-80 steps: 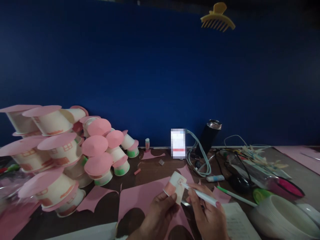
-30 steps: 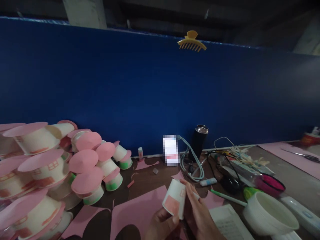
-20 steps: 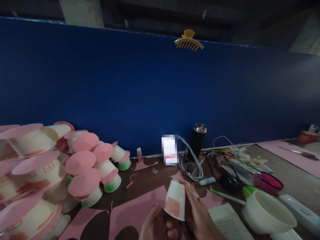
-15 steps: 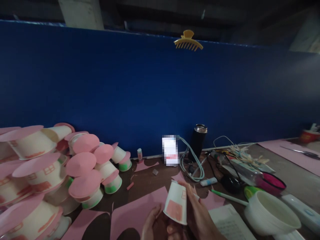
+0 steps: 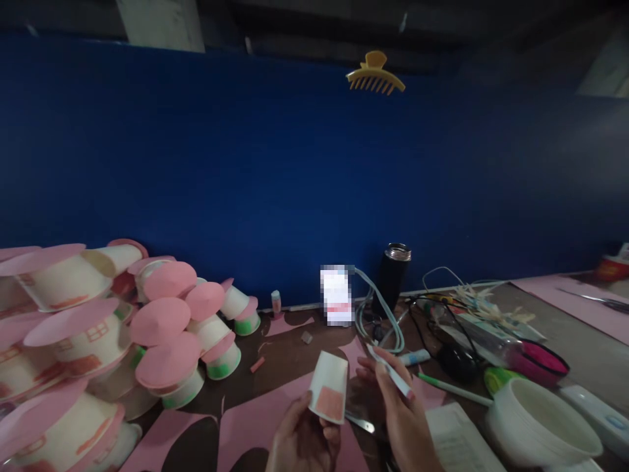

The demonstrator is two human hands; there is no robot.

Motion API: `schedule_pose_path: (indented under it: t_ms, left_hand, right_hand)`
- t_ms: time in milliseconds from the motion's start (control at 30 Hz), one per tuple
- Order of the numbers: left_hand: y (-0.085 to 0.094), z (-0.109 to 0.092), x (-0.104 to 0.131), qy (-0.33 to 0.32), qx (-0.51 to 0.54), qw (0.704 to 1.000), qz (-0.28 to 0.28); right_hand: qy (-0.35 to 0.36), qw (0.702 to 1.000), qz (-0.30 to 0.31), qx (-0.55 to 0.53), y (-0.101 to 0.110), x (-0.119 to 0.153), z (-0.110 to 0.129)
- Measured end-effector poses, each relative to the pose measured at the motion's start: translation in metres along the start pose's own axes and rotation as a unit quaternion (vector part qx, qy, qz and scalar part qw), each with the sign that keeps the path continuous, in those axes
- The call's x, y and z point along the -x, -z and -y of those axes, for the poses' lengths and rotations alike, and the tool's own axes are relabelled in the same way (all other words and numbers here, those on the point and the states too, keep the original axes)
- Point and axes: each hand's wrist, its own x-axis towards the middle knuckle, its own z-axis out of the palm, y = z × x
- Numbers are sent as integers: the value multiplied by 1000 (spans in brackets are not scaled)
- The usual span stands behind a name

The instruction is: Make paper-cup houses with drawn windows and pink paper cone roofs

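A white paper cup [image 5: 330, 379] with a salmon-coloured patch near its rim is held upside down in my left hand [image 5: 303, 436], fingers wrapped round its lower part. To the right of the cup, my right hand [image 5: 400, 410] grips a white marker [image 5: 393, 372] with a reddish end, apart from the cup. Scissors [image 5: 361, 423], partly hidden, lie between the hands. Pink paper [image 5: 260, 419] with round cut-outs spreads under and left of my left hand.
Cups with pink paper roofs [image 5: 167, 360] are piled at the left. Behind stand a lit phone [image 5: 337, 295] and a black flask [image 5: 392, 278]. Cables, a green-tipped stick [image 5: 455, 389], stacked white bowls [image 5: 540, 419] and a pink-rimmed container [image 5: 540, 360] are at the right.
My right hand has let go of the cup and moved right, the marker now showing in its fingers. My left hand now holds the cup, which has shifted slightly left and turned.
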Motion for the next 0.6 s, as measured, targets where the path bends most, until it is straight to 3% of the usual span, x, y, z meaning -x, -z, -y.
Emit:
schedule_pose_path:
  t_ms: [67,133,267,333,600]
  left_hand:
    - [4,0,-4,-6,-8,1000,-2]
    - [7,2,-8,-20,-22,1000,-3]
    - [13,4,-14,-35,-37,999,20]
    - [16,5,-16,-42,-42,998,28]
    - [11,13,-15,-80,-93,992,15]
  right_hand:
    - [121,988,-22,91,7,2,6]
    - [194,973,-17,127,12,7,13]
    - [351,911,56,211,13,18,24]
    - [366,898,78,232,11,22,26]
    - [325,909,84,247,5,25,28]
